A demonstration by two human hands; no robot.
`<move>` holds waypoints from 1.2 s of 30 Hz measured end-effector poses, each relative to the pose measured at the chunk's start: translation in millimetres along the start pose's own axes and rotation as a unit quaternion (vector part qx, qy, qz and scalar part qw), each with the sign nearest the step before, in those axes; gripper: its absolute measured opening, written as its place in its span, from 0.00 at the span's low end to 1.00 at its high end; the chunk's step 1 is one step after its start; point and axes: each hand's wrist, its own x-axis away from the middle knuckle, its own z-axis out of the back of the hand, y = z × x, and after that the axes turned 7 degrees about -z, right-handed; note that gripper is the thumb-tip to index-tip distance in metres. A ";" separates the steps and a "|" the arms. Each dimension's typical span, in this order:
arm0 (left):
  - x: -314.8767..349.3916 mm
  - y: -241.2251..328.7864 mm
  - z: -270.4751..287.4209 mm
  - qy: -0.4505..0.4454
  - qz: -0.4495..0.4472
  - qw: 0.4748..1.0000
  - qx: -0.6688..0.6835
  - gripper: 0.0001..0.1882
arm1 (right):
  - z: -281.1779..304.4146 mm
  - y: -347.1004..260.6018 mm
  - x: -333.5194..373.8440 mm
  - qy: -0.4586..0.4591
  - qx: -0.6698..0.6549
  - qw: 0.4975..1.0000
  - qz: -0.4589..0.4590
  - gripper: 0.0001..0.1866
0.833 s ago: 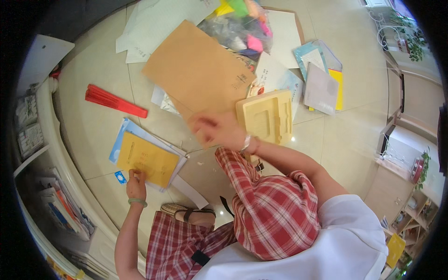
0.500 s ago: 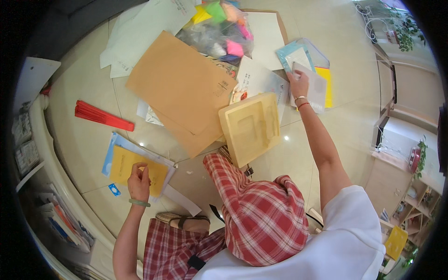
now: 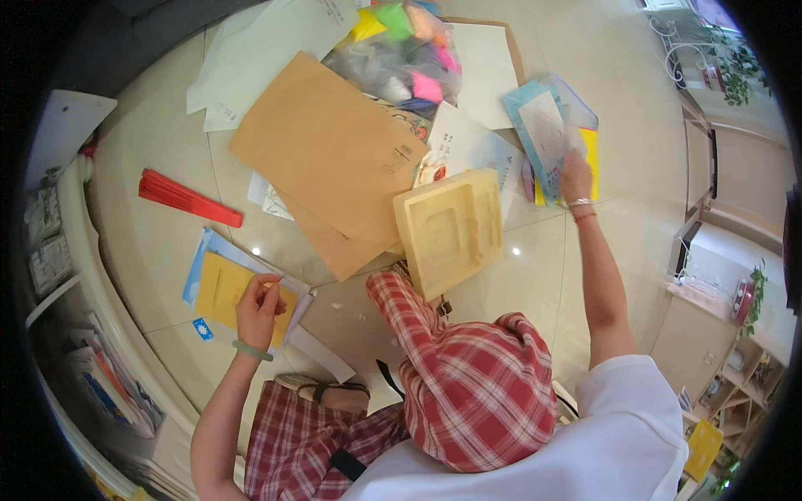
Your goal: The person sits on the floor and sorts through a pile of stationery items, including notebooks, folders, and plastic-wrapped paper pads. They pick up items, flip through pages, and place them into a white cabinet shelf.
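My right hand (image 3: 576, 177) is smeared by motion at the right edge of a light-blue packet (image 3: 523, 114) with a pale front; whether it grips anything cannot be told. Beside and under it lie a yellow item (image 3: 590, 149) and a pale lilac translucent sleeve (image 3: 575, 98). My left hand (image 3: 258, 312), fingers curled loosely together and holding nothing visible, hovers over a yellow booklet (image 3: 223, 290). That booklet rests on a blue-and-white stack of papers (image 3: 194, 275). A cream moulded tray (image 3: 411, 238) leans tilted before my knees.
Large brown envelopes (image 3: 326, 142) cover the middle floor. Beyond them sit a clear bag of colourful lumps (image 3: 376, 71) and white sheets (image 3: 276, 50). A red folded fan-like item (image 3: 188, 199) lies left, near a small blue card (image 3: 203, 330). Shelves with books (image 3: 113, 384) line the left.
My right hand has moved right and slightly nearer me. The greyish booklet under it no longer shows clearly; more of the light-blue packet shows. My left hand has shifted slightly right.
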 end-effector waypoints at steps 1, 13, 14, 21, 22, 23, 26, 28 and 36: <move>-0.5 4.3 -1.8 -0.002 0.001 1.000 0.014 0.07 | 36.5 -16.2 -1.6 0.018 -0.038 0.999 -0.007 0.09; 8.0 134.2 -60.7 -0.066 -0.065 0.947 0.308 0.18 | 146.1 -228.6 94.9 -0.325 -0.814 0.469 -0.115 0.15; 11.2 135.2 -58.6 -0.057 -0.074 0.935 0.341 0.19 | 136.7 -246.7 112.1 -0.349 -0.816 0.442 -0.134 0.16; 6.9 100.8 -0.6 0.061 -0.023 0.966 0.250 0.16 | 68.3 -268.5 146.2 -0.506 -0.547 0.667 -0.017 0.19; 9.3 90.8 9.1 0.044 -0.018 0.968 0.245 0.16 | 62.2 -268.4 145.0 -0.427 -0.522 0.737 0.043 0.20; 12.9 84.1 16.3 0.026 -0.014 0.970 0.239 0.15 | 59.9 -269.4 140.0 -0.363 -0.500 0.783 0.068 0.19; 23.2 91.6 25.7 -0.016 -0.015 0.987 0.162 0.15 | 75.4 -295.6 130.9 -0.400 -0.603 0.686 0.070 0.21; 26.7 101.8 25.1 -0.040 -0.048 0.986 0.152 0.15 | 74.3 -320.0 138.7 -0.462 -0.579 0.669 0.065 0.25; 15.6 110.7 2.6 -0.014 -0.076 0.972 0.224 0.20 | 84.4 -368.0 201.4 -0.653 -0.666 0.332 -0.143 0.30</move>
